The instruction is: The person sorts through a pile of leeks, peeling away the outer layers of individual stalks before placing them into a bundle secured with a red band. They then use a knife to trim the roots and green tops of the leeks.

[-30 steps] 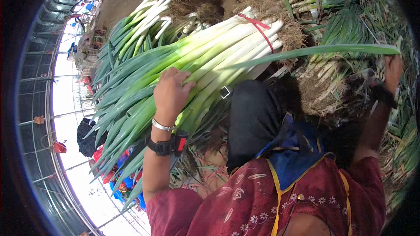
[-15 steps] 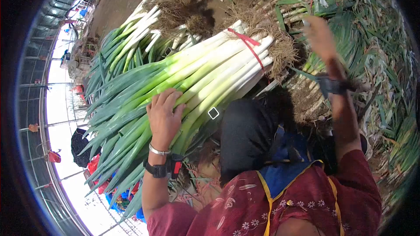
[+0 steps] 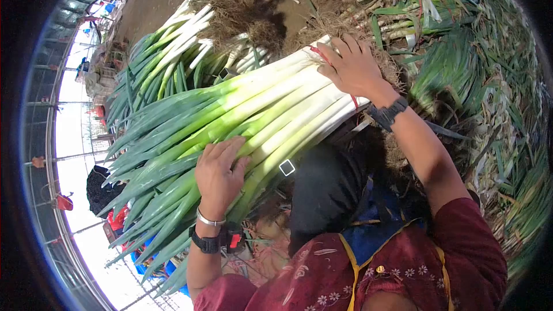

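Observation:
A large bundle of leeks lies slanted in front of me, white ends at the upper right and green leaves toward the lower left. A red tie goes round the white end, partly hidden by my hand. My left hand rests on the green part, fingers lying over the stalks and thumb apart. Over the white end by the tie, my right hand lies on top with its fingers spread. Roots at that end are partly covered by it.
Another pile of leeks with roots lies on the soil at the upper left. More leeks lie at the upper right, beside a heap of leaf waste. My dark-trousered knee is just below the bundle.
My right hand has come from the right, off the bundle, down onto its white end by the red tie. The left hand stays on the green part.

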A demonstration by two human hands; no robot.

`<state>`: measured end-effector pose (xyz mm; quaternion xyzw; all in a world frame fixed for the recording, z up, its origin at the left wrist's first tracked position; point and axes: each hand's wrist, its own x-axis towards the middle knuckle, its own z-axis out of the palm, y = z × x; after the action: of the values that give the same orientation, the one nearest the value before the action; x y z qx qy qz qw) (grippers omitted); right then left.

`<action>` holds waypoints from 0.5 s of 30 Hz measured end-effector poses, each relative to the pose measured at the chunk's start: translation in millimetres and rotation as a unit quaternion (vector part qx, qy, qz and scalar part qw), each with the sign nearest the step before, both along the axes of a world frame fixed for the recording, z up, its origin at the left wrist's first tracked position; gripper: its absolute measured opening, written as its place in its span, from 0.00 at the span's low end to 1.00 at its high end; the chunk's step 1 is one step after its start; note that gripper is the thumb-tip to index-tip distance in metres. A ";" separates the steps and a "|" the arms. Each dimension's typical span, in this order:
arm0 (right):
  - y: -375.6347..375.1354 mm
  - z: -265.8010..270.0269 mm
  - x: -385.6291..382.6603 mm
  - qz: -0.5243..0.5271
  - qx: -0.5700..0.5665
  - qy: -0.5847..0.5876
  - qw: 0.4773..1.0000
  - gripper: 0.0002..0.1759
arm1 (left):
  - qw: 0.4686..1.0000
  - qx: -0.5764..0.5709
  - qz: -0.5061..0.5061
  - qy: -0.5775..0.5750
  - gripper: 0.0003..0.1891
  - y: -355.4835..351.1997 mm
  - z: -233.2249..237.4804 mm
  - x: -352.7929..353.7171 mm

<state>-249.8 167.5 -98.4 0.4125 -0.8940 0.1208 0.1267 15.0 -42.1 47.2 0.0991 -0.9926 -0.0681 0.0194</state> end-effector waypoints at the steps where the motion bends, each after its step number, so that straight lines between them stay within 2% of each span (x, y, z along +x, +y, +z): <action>1: -0.1 0.5 0.0 0.003 -0.006 0.003 1.000 0.31 | 1.000 0.004 -0.005 0.014 0.21 -3.2 -2.5 -1.7; 3: -2.7 2.2 -3.7 0.008 -0.014 0.004 1.000 0.30 | 0.999 0.013 -0.012 0.038 0.21 -6.8 -6.8 -1.4; 9: -1.8 1.1 -2.1 0.008 -0.040 0.005 0.999 0.29 | 0.999 0.037 -0.019 0.013 0.20 -9.7 2.6 -4.5; 12: -0.9 -1.3 -0.7 0.008 -0.057 -0.009 0.998 0.28 | 1.000 0.011 0.009 0.013 0.21 -7.2 -2.6 -8.8; 15: 1.8 -0.5 -5.2 0.008 -0.079 -0.034 0.996 0.25 | 0.991 -0.129 -0.025 0.032 0.20 10.5 2.7 -32.6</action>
<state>-255.0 169.3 -98.9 0.4043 -0.8821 0.2057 0.1271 -17.6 -31.5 49.8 0.0691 -0.9940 0.0571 0.0624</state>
